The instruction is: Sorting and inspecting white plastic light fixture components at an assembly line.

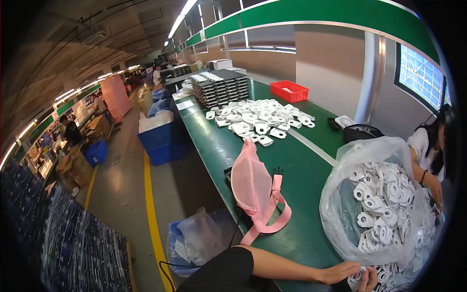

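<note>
At the lower right, my left hand (342, 272) is closed on a small white plastic part (356, 275) with a ring-shaped opening. My right hand (370, 279), partly cut off by the picture's edge, grips the same part from the other side. Just beyond them stands a clear plastic bag (335, 221), wide at its mouth, filled with many similar white parts (382, 204). More loose white parts (384, 275) lie beside my right hand.
A pink mesh waist bag (253, 180) lies on the green table (214, 160). Farther off are a heap of white parts (258, 117), stacked black trays (221, 87) and a red bin (289, 91). A co-worker's arm (428, 182) reaches in at right. Blue bins (160, 141) stand left.
</note>
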Motion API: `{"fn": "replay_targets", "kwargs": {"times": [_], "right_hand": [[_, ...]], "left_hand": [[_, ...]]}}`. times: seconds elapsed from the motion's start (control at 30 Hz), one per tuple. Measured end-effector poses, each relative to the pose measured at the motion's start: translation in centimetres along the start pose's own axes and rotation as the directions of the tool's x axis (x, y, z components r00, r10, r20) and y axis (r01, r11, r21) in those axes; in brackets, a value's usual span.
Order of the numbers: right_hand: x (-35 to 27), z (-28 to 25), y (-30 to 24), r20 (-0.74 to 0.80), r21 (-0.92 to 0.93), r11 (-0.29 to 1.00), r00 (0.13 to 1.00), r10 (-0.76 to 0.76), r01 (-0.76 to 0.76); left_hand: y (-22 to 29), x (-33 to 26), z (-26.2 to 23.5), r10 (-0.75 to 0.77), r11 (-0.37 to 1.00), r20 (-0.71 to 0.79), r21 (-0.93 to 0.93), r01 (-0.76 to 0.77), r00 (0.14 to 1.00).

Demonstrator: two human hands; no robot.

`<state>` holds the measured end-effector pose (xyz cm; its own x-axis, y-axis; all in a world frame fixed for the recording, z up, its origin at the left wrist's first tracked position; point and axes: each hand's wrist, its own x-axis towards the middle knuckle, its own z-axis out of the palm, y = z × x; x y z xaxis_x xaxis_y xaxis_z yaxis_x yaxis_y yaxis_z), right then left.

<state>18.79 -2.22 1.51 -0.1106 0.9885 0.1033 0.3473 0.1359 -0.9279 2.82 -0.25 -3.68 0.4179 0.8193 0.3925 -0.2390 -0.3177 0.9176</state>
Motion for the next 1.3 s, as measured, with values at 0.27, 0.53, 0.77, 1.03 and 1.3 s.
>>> {"fn": "replay_targets", "kwargs": {"times": [0.27, 0.53, 0.77, 1.03, 1.3], "right_hand": [[0.2, -0.6, 1.7, 0.053, -0.049, 0.990, 0.990, -0.129, 0.131], [0.6, -0.6, 2.1, 0.072, 0.105, 0.973, 0.974, -0.214, 0.206], [0.3, -0.4, -2.0, 0.115, 0.118, 0.992, 0.992, -0.060, 0.046], [-0.1, -0.9, -1.4, 0.126, 0.150, 0.987, 0.989, -0.076, 0.056], [0.1, -0.2, -0.3, 0.085, -0.056, 0.980, 0.979, -0.184, 0.189]], "left_hand": [[-0.1, 0.1, -0.1, -0.009, 1.000, 0.061, 0.004, 0.009, 0.998], [0.7, -0.3, -0.4, -0.125, 0.992, 0.191, 0.007, 0.126, 0.974], [1.0, -0.4, -1.7, -0.336, 0.830, 0.411, -0.297, 0.473, 0.847], [1.5, -0.2, -1.9, -0.355, 0.872, 0.378, -0.195, 0.448, 0.855], [2.9, -0.5, -1.8, -0.161, 0.831, 0.049, 0.546, 0.109, 0.986]]}}
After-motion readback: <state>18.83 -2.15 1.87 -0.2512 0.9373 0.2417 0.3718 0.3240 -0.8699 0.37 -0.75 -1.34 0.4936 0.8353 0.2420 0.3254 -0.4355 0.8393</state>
